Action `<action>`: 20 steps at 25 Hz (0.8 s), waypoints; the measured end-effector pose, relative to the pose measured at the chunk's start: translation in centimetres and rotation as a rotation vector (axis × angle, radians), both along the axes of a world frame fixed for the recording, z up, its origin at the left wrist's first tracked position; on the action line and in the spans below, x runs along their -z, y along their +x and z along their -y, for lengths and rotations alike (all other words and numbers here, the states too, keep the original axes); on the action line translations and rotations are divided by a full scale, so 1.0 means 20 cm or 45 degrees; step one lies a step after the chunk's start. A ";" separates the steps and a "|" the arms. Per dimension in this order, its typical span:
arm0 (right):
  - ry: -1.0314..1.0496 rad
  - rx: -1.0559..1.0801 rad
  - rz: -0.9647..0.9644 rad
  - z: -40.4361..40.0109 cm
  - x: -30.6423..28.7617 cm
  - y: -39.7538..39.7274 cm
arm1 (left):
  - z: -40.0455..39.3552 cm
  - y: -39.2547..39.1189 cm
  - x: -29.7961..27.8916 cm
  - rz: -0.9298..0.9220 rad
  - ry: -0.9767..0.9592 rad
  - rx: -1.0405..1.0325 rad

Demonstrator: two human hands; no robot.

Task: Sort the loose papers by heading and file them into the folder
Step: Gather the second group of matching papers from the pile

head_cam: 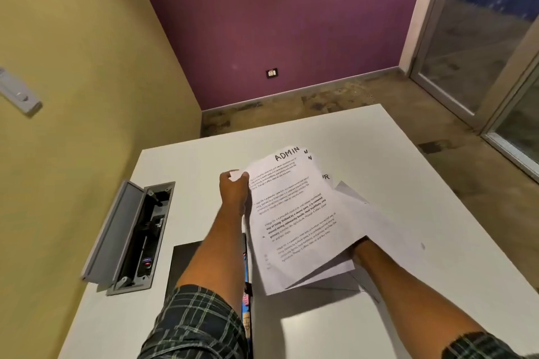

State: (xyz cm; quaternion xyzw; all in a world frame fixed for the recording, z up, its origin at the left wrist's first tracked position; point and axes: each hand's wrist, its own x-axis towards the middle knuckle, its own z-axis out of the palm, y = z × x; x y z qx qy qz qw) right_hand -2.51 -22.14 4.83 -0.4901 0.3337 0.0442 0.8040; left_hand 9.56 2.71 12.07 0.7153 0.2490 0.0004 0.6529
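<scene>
Loose white printed papers [297,213], top sheet headed ADMIN: fanned above the white table's [408,183] middle. Left hand [233,189] pinches the upper-left corner; right hand [360,245] hidden underneath, grip unclear. Black folder [183,259]: near edge, left. Step: sorting. Next, likely: separate by heading.
</scene>
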 end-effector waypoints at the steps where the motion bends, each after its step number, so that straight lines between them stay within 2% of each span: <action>1: 0.104 -0.052 0.056 0.02 -0.01 0.00 | 0.01 -0.02 0.00 0.018 -0.024 -0.010; 3: 0.268 -0.269 0.148 0.06 -0.05 0.00 | 0.01 -0.04 0.00 0.038 -0.013 0.037; 4: 0.253 -0.398 0.157 0.08 -0.06 0.01 | 0.01 -0.05 -0.01 0.039 0.008 0.083; 7: -0.058 -0.781 0.229 0.07 -0.09 0.07 | 0.03 -0.06 -0.04 -0.016 -0.020 0.221; 9: -0.185 -0.710 0.270 0.04 -0.11 0.12 | 0.04 -0.09 -0.05 -0.043 -0.240 0.337; 12: -0.311 -0.346 0.354 0.03 -0.17 0.15 | 0.06 -0.16 -0.04 -0.018 -0.531 0.577; 15: -0.368 -0.202 0.428 0.02 -0.20 0.19 | 0.08 -0.23 0.02 0.040 -0.420 0.668; 20: -0.458 -0.298 0.487 0.03 -0.17 0.15 | 0.09 -0.33 0.15 0.023 -0.293 0.599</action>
